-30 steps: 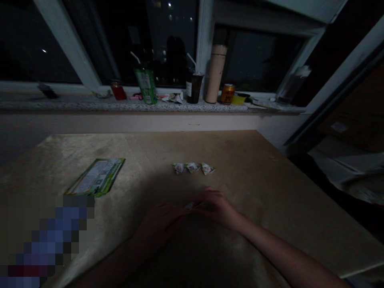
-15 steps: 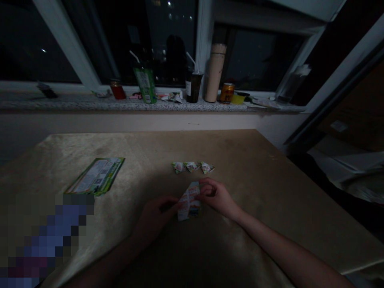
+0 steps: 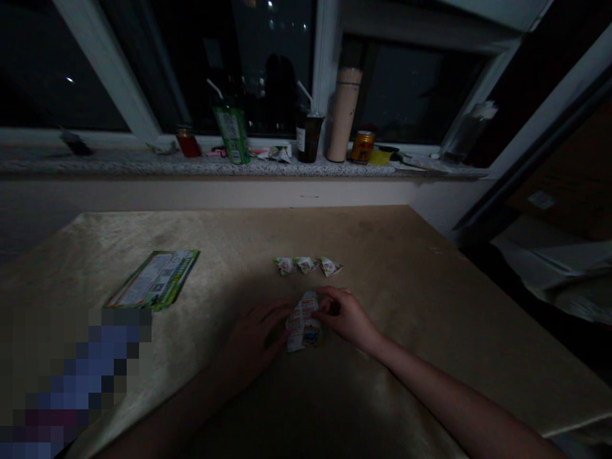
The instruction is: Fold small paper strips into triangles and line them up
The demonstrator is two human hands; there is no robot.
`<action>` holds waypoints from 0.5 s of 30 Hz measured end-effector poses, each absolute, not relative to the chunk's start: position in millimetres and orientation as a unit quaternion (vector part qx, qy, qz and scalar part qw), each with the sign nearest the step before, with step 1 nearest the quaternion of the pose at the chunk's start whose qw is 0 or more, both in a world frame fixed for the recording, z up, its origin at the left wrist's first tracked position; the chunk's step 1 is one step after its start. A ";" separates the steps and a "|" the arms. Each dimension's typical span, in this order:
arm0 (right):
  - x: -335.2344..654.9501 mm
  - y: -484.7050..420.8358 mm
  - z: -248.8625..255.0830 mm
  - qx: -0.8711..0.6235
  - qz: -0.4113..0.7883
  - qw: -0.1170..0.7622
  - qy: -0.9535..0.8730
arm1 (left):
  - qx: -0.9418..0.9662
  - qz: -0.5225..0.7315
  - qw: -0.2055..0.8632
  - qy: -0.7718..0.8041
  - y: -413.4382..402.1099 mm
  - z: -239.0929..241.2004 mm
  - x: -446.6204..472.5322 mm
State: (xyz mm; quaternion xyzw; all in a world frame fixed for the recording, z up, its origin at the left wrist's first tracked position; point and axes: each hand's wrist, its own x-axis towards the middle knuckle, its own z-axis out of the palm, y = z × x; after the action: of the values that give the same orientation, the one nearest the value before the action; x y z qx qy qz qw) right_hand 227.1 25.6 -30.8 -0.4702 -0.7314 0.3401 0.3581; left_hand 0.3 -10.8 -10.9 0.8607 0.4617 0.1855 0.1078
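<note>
In the middle of the table, a partly folded sheet of printed paper (image 3: 302, 324) with a slanted top left edge lies between my hands. My right hand (image 3: 348, 315) pinches its right edge between thumb and bent fingers. At its left edge is my left hand (image 3: 258, 335), in shadow, thumb and fingers apart, the tips touching the paper or just beside it. Three small folded triangular paper pieces (image 3: 306, 264) sit in a row just beyond. To the left lies a stack of green and white printed sheets (image 3: 155, 279).
Behind the cloth-covered table (image 3: 373, 233) runs a stone windowsill (image 3: 268, 168). On it stand a green drink cup (image 3: 232, 135), a dark cup with a straw (image 3: 309, 140), a tall pinkish bottle (image 3: 345, 115), an orange can (image 3: 363, 148) and a red jar (image 3: 188, 143). A blurred patch covers the lower left.
My left hand's fingers have spread from a pinch and shifted up along the paper's left edge. My right hand keeps its grip; the paper has moved very slightly right.
</note>
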 end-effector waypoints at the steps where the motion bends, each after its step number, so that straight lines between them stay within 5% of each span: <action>1: 227.4 26.0 -30.8 -0.475 0.319 0.354 -0.739 | 0.881 0.170 0.101 0.430 -11.0 -10.0 -0.7; 15: 229.3 31.7 -36.3 -0.466 0.280 0.340 -0.767 | 0.912 0.117 0.107 0.379 -13.7 -11.6 0.3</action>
State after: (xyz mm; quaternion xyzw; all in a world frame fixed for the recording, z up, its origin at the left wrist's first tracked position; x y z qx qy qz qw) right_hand 229.3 31.7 -36.3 -0.4665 -0.7670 0.2803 0.3399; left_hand 0.3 -13.7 -11.6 0.9115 0.3794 0.1169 0.1074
